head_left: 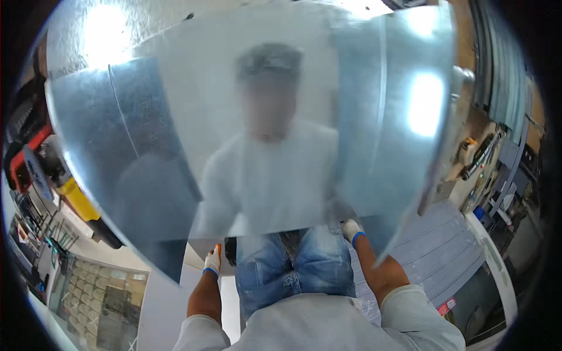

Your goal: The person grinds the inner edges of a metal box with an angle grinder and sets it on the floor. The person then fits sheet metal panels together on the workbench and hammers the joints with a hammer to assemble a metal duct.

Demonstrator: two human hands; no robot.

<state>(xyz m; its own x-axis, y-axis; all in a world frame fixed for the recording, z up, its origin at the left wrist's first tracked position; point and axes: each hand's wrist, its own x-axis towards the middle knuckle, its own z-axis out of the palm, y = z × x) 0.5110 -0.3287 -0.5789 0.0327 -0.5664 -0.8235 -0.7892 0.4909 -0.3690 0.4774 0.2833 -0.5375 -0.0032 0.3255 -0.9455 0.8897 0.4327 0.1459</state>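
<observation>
A large shiny metal sheet [281, 193] with bent side panels fills the upper middle of the view, mirroring a blurred figure. Below its near left edge is my left hand [213, 258], in a pale glove with orange fingertips and a blue cuff. Its visible fingers look stretched out, and I see nothing held in them. My right hand [352, 230], in a similar glove, is at the sheet's near edge towards the right. Its fingers are mostly hidden by the sheet, so I cannot tell whether they grip it.
Left of the sheet lies a yellow-and-black power tool [79, 198] beside a round toothed blade [38, 172]. Corrugated metal panels [500, 70] stand at the far right, above several hand tools [480, 157]. Grey boards [433, 257] lie to my right. A window-like opening [93, 298] is at lower left.
</observation>
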